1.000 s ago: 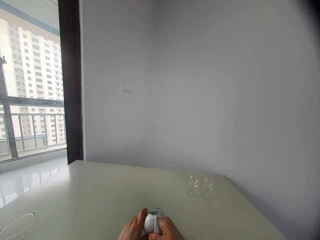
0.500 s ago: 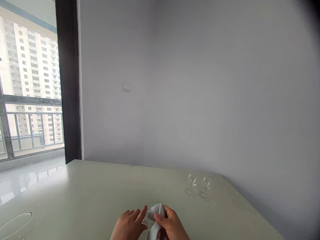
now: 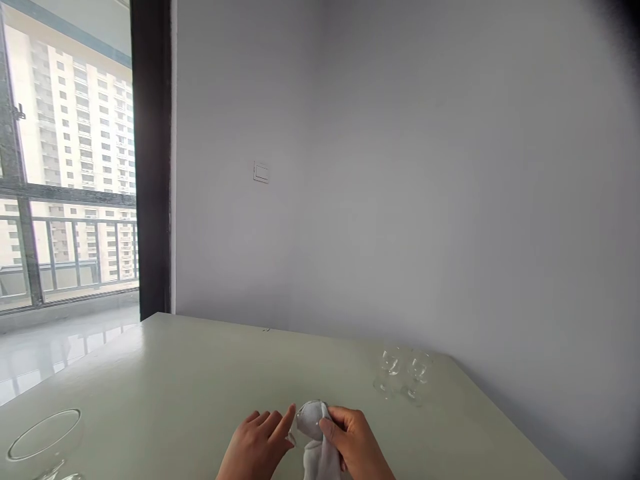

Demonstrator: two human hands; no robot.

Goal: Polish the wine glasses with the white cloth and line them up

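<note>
At the lower middle, my left hand (image 3: 257,440) is closed with its thumb and fingers about the stem of a small clear wine glass (image 3: 299,420). The index finger points up beside the bowl. My right hand (image 3: 356,439) grips a pale grey cloth (image 3: 323,460) between thumb and fingers. Part of the cloth fills the bowl and folds over its rim; the remainder hangs below. The glass is tilted, its bowl toward my right hand. The foot of the glass is hard to make out.
Two clear stemmed glasses, a left one (image 3: 390,363) and a right one (image 3: 417,370), stand at the table's far right. A wide clear glass vessel (image 3: 76,421) is at lower left, with glass pieces inside. The pale green table (image 3: 200,373) meets grey walls.
My right hand and the cloth have shifted slightly right, and the cloth now looks spread inside the bowl. My left hand keeps its hold. The whole view has turned a little left.
</note>
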